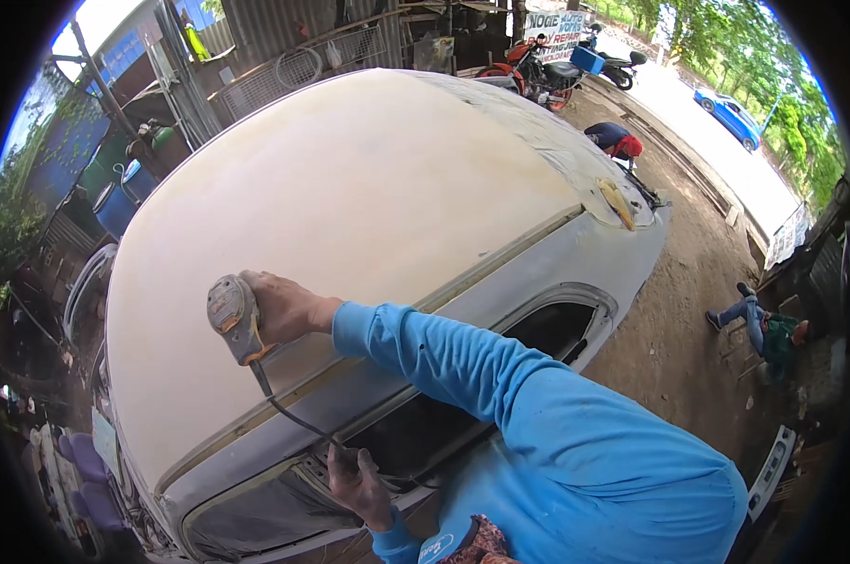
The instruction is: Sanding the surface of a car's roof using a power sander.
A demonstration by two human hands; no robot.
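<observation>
A dusty grey power sander with orange-yellow trim lies against the cream-coloured roof of a car, toward its left part. My right hand reaches across the roof and is closed around the sander's body; its fingertips are partly hidden. From the sander's lower end a dark power cord runs down over the roof edge and side windows. Beside the car's side, my left hand grips that cord between thumb and fingers. Both of my arms wear light blue sleeves.
A yellowish cloth-like piece lies at the roof's right end. Beyond it, a person in a red cap bends down. Another person sits at right. Motorcycles stand behind; blue drums stand at left.
</observation>
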